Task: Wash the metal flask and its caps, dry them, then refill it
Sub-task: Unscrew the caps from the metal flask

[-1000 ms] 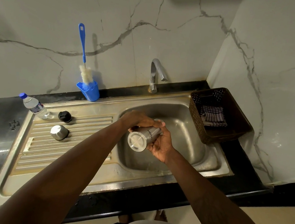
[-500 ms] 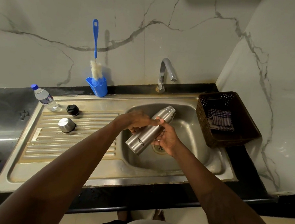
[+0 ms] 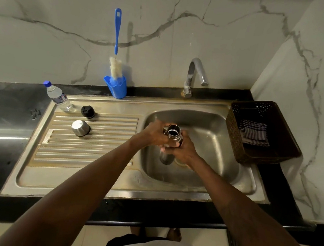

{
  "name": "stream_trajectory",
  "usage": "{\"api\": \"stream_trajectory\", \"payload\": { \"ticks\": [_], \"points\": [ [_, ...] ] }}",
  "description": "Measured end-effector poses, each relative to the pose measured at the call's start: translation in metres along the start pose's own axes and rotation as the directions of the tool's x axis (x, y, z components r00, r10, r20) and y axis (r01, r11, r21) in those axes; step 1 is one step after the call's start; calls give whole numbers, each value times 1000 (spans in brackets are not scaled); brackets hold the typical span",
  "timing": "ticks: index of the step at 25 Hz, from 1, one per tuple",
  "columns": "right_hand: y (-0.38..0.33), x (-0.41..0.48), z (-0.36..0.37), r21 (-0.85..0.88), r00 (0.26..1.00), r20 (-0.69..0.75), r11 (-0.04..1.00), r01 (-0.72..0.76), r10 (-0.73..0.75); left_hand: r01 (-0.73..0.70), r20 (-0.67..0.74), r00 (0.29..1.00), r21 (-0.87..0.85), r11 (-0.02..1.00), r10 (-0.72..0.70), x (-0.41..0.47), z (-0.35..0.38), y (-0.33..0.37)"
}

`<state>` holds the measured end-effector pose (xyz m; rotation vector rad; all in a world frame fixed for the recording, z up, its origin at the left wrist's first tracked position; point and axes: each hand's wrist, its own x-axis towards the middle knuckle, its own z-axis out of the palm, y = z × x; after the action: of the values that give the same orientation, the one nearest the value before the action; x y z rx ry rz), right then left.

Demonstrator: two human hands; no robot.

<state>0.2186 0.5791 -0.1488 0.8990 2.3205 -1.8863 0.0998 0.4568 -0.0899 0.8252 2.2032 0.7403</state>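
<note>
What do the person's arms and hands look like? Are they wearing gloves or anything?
No gloves. The left hand and right hand are bare, with no ring, watch or bracelet showing. The left arm and right arm are bare too; no sleeve shows in this view.

A blue brush (image 3: pixel 116 30) stands in a blue cup (image 3: pixel 117 89); a checked cloth (image 3: pixel 254 133) lies in a brown basket (image 3: pixel 232 133).

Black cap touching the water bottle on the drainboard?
Apart. The head view shows a strip of bare drainboard between the black cap and the base of the bottle.
</note>
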Motion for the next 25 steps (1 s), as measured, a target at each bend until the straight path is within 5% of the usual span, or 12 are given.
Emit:
{"api": "stream_trajectory", "payload": {
  "ticks": [3, 25],
  "points": [
    [7, 0, 7, -85, 1000, 14, 996, 11, -10, -70, -45, 996, 135, 988, 76, 0, 10, -6],
    [50, 13, 24, -297, 987, 161, 955, 30, 19, -143, -79, 985, 131, 981, 154, -15, 42, -54]
  ]
}}
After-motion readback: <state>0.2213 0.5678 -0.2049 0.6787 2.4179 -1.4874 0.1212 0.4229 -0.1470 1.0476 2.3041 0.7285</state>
